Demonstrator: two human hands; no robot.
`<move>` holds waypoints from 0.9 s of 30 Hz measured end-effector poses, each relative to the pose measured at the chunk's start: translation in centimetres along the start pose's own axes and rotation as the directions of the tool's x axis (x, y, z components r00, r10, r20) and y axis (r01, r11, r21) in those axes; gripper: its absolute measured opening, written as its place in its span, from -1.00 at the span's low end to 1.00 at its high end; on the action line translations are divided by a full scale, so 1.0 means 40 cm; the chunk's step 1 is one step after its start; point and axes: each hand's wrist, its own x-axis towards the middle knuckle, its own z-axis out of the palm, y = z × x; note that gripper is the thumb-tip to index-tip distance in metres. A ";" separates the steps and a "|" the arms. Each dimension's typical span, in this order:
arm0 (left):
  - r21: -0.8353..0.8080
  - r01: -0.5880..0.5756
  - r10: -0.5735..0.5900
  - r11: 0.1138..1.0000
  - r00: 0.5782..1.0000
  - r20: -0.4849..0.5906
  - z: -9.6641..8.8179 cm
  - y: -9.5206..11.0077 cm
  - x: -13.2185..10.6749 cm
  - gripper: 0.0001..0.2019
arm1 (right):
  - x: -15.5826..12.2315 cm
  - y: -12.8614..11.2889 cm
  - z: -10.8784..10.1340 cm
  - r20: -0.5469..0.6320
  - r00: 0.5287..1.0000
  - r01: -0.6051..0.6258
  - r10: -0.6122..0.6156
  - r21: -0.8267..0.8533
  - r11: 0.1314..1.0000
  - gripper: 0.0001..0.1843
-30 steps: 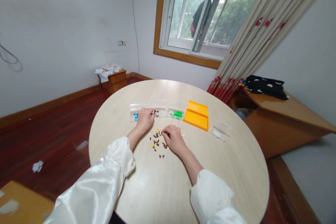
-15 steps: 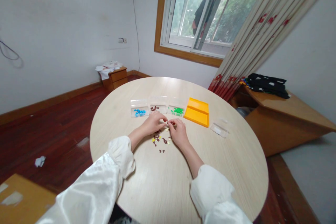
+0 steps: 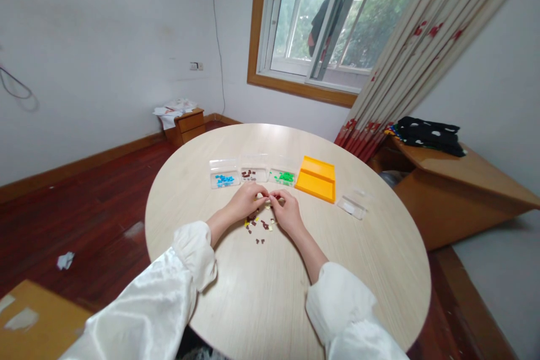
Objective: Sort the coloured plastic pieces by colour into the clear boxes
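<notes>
My left hand (image 3: 247,201) and my right hand (image 3: 286,211) meet fingertip to fingertip over a scatter of tiny brown and yellow pieces (image 3: 258,226) on the round wooden table (image 3: 270,292). Both hands are pinched closed on something too small to make out. Just beyond them stand three clear trays: one with blue pieces (image 3: 224,179), one with brown pieces (image 3: 248,173), one with green pieces (image 3: 284,178).
An orange tray (image 3: 316,179) sits right of the clear trays, and a clear lid (image 3: 351,207) lies further right. A wooden desk (image 3: 459,180) with dark cloth stands at the right, by the curtain and window. A small cabinet (image 3: 185,124) is at the far wall.
My left hand has left the brown-piece tray and come back toward me to meet my right hand, which moved slightly forward. Both have stayed pinched together over the loose pieces for the last half second.
</notes>
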 end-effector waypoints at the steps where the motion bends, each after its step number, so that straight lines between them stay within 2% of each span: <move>1: -0.006 -0.001 0.001 1.000 1.000 -0.001 0.000 0.001 -0.001 -0.93 | 0.000 0.000 0.000 0.001 1.000 -0.005 0.005 0.012 1.000 -0.84; 9: -0.005 0.008 -0.008 1.000 1.000 -0.018 0.005 -0.010 -0.001 -0.91 | -0.001 0.002 0.002 -0.002 1.000 -0.008 0.008 0.044 0.999 -0.81; 15: 0.001 0.046 -0.046 0.999 0.998 -0.040 0.003 -0.024 0.006 -0.91 | -0.003 0.001 -0.016 0.017 0.999 0.035 -0.034 -0.076 0.997 -0.83; 18: 0.006 0.097 -0.096 0.995 0.989 -0.117 -0.003 -0.037 0.012 -0.91 | -0.004 -0.003 -0.045 0.056 0.998 0.044 -0.035 -0.179 0.983 -0.85; 22: 0.031 0.210 -0.195 0.977 0.945 -0.263 -0.016 -0.067 0.021 -0.89 | -0.009 -0.015 -0.082 0.225 0.974 0.095 -0.014 -0.354 0.930 -0.91; 24: 0.057 0.250 -0.219 0.967 0.919 -0.328 -0.021 -0.081 0.026 -0.88 | -0.012 -0.023 -0.091 0.282 0.959 0.127 -0.009 -0.403 0.907 -0.95; 27: 0.113 0.282 -0.222 0.953 0.901 -0.373 -0.025 -0.093 0.031 -0.87 | -0.015 -0.035 -0.093 0.307 0.952 0.139 0.000 -0.431 0.891 -0.98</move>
